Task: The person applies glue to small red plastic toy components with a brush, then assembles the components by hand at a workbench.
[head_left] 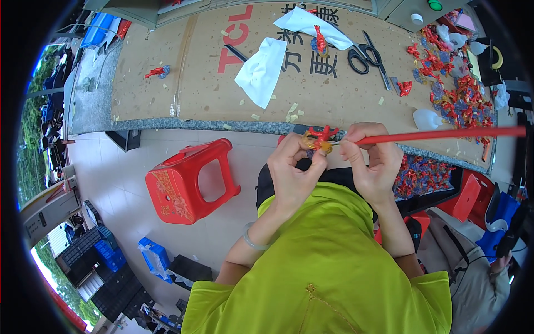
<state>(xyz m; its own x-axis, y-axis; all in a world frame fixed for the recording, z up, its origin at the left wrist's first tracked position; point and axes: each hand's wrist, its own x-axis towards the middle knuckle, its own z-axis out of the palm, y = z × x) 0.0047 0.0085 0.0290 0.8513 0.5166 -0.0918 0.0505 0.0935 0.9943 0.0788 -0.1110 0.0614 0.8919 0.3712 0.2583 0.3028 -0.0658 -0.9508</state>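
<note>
My left hand (296, 172) pinches a small red and amber figurine (321, 136) just in front of the table edge. Between the fingers of my right hand (374, 161) is a slim paintbrush (445, 135) with a long red handle that points off to the right. Its metal end meets the figurine's right side; the bristles are too small to make out. Similar red figurines with clear bluish bases lie on the cardboard, one at the left (157, 72), one by the cloth (320, 40), and a heap (461, 103) at the right.
Cardboard (150, 100) covers the table. On it are black-handled scissors (365, 60), white cloths (260, 75) and a white squeeze bottle (427, 118). A tray of figurines (421, 175) sits below the right edge. A red stool (189, 183) stands left; another person (478, 289) is at lower right.
</note>
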